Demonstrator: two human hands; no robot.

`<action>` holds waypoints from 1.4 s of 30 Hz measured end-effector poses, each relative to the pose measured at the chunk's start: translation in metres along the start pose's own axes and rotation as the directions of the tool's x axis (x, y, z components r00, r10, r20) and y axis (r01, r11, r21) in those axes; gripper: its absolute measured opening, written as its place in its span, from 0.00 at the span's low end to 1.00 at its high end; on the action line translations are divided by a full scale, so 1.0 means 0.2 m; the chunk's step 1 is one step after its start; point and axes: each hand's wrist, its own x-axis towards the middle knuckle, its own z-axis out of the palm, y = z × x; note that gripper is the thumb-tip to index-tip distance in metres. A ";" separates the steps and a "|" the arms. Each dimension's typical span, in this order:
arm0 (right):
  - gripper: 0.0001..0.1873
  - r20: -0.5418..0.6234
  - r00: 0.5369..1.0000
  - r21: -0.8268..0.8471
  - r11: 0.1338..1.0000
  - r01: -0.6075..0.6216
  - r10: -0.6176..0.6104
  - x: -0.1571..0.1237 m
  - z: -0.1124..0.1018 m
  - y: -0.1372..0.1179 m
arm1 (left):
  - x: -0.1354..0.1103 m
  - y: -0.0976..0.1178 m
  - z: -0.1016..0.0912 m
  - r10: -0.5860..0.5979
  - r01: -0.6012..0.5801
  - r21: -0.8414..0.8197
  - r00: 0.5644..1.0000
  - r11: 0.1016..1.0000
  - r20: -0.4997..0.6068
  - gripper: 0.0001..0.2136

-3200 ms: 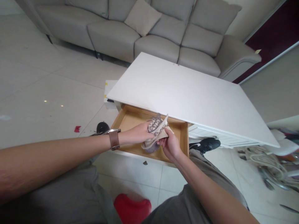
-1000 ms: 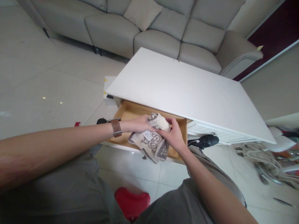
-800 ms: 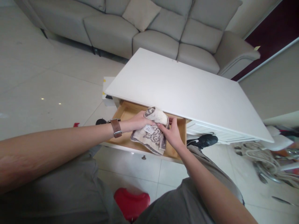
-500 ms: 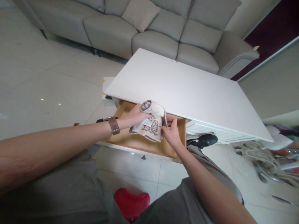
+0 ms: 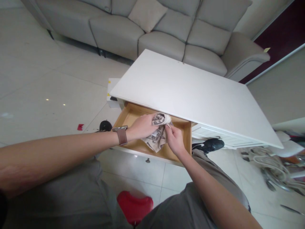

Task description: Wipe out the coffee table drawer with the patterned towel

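Note:
A cream cloth [image 5: 157, 139] with a dark brown pattern is bunched between my two hands, over a pulled-out wooden drawer [image 5: 130, 111]. My left hand [image 5: 144, 127], with a brown-strapped watch on the wrist, grips the cloth from the left side, its fingertips partly hidden behind the fabric. On the right, my right hand [image 5: 175, 138] pinches the cloth's upper right edge between thumb and fingers. The lower part of the cloth hangs down toward the drawer's front panel, and a rolled end shows at its top.
The drawer belongs to a white table [image 5: 190, 92]. Behind it stands a grey sofa [image 5: 162, 44] with a cushion [image 5: 147, 14]. A red seat [image 5: 135, 206] lies between my legs. Cables and clutter [image 5: 274, 168] are on the floor at right; a white box [image 5: 113, 103] stands left.
The cloth has been folded and bunched more narrowly, its spread face now mostly gathered. My left hand has moved right and slightly down, closer to my right hand.

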 end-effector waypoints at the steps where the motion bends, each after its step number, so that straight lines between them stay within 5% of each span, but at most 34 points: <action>1: 0.24 0.021 1.000 -0.012 1.000 0.007 -0.007 0.00 0.01 0.01 | 0.00 0.00 0.02 -0.005 0.008 -0.067 0.999 0.998 0.035 0.12; 7: 0.18 0.090 0.986 -0.051 0.988 0.144 -0.139 -0.01 0.00 0.00 | 0.04 -0.06 0.05 -0.195 0.250 -0.490 0.967 0.835 0.162 0.17; 11: 0.12 0.075 0.975 0.068 0.977 0.202 -0.207 -0.01 -0.01 -0.01 | 0.07 -0.07 0.03 -0.193 0.268 -0.629 0.963 0.730 0.187 0.20; 18: 0.03 -0.023 0.981 -0.012 0.981 0.192 -0.192 -0.02 0.03 0.00 | 0.05 -0.06 0.00 0.017 0.068 -0.385 0.977 0.920 0.212 0.25; 25: 0.04 -0.238 0.942 -0.021 0.971 0.237 -0.235 0.05 -0.07 -0.01 | 0.07 -0.09 -0.02 0.015 0.049 -0.277 0.975 0.959 0.224 0.17; 30: 0.03 0.089 0.930 -0.095 0.926 0.365 -0.358 0.09 -0.20 -0.05 | 0.10 -0.09 -0.10 0.123 -0.013 -0.312 0.935 0.950 0.333 0.17; 35: 0.05 0.271 0.893 -0.036 0.924 0.382 -0.358 0.06 -0.23 -0.08 | 0.11 -0.06 -0.14 0.005 0.142 -0.377 0.932 0.915 0.362 0.16; 38: 0.08 0.286 0.890 -0.015 0.927 0.375 -0.356 0.05 -0.23 -0.07 | 0.11 -0.07 -0.15 -0.031 0.190 -0.417 0.933 0.889 0.359 0.16; 42: 0.14 0.168 0.939 0.085 0.954 0.288 -0.299 0.06 -0.23 -0.06 | 0.12 -0.09 -0.14 -0.039 0.235 -0.407 0.900 0.882 0.435 0.14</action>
